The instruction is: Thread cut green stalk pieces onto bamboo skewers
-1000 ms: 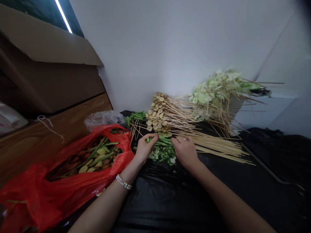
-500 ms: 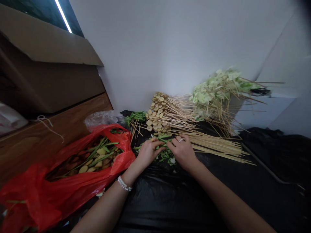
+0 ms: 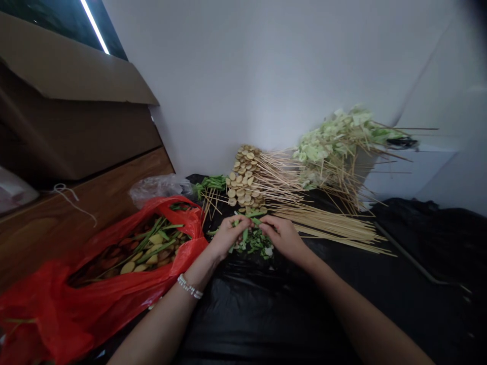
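My left hand (image 3: 228, 235) and my right hand (image 3: 282, 237) meet near the middle, fingers pinched on a green vegetable stem (image 3: 255, 221) between them. Below them lies a pile of chopped greens (image 3: 256, 244) on black plastic (image 3: 243, 309). Just behind are skewered potato slices (image 3: 243, 177), their sticks pointing right. Loose bamboo skewers (image 3: 338, 226) lie to the right of my right hand. A bundle of green stems (image 3: 213, 183) sits back left, with a few sticks near it.
At the left, a red plastic bag (image 3: 114, 296) holds potato slices and stems. Clear plastic (image 3: 162, 188) lies behind it. A cardboard box (image 3: 83, 121) stands back left. Skewered cabbage leaves (image 3: 335, 137) lean by the wall, with black bags (image 3: 437, 238) at the right.
The fingers of both hands have shifted slightly on the green stem, and my right hand's fingers are curled more inward. The whole view has moved a little.
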Motion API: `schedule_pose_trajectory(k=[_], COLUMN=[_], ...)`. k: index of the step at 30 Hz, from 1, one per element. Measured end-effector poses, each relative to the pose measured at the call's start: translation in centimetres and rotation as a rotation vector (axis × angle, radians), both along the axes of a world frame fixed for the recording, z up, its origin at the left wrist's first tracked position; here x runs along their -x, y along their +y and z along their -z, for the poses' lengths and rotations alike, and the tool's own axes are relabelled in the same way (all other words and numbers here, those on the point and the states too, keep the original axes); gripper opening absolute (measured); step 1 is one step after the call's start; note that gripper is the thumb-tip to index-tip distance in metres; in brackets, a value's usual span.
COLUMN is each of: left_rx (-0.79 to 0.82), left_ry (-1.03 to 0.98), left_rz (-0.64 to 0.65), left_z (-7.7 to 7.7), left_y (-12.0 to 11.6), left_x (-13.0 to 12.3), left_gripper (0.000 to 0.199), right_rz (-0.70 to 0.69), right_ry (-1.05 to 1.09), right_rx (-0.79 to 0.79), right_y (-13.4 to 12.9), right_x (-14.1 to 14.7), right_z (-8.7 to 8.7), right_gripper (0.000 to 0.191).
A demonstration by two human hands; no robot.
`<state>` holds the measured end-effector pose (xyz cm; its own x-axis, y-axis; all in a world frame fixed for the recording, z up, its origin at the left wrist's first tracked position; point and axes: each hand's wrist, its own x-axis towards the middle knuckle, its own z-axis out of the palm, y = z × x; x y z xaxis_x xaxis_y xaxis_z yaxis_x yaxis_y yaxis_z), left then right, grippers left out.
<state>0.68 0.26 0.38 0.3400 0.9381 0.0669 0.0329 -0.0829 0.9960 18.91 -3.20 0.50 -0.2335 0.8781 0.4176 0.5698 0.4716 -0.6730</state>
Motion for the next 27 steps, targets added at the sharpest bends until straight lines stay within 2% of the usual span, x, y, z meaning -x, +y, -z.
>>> schedule_pose_trajectory(k=[3,6,10,12,16,18,21,25,27], left_rx=[0.093,0.169,0.321,0.319,0.220,0.195,0.153,0.125,0.115], left_ry=[-0.208,-0.375,-0.494,-0.467,-0.198,-0.123,-0.139,-0.108,-0.090], left_rz=[-0.097,-0.161,-0.077,-0.030,-0.003,-0.031,-0.106,-0.169,-0.183], left_z=[0.0,-0.1,-0.4,-0.5,-0.4,-0.3,-0.1,-0.2,-0.2], left_y=[0.6,1.3,1.3,0.8,-0.3,-0.4,-0.2,0.0,-0.1], left_x=[0.2,0.6,0.7,0.4,-0.3,-0.4,-0.3,-0.1,-0.3], left_gripper=[0.035,0.033,0.030,0.030,0.035,0.037,0.038,0.040,0.041], right_rz=[-0.064,-0.118,-0.189,-0.205,-0.240,-0.227,-0.179,-0.231,-0.251], right_ry=[0.239,0.371,0.471,0.503,0.480,0.464,0.431,0.315,0.288], right_rx=[0.210,0.297,0.358,0.392,0.427,0.435,0.450,0.499,0.517], right_y=[0.2,0.4,0.5,0.4,0.3,0.3,0.3,0.3,0.3], right_x=[0.1,0.1,0.1,0.2,0.3,0.2,0.0,-0.2,-0.1], right_z=[0.1,0.2,0.2,0.4,0.7,0.6,0.3,0.2,0.4], right_gripper=[0.016,0.017,0.025,0.037,0.047,0.044,0.031,0.038,0.036])
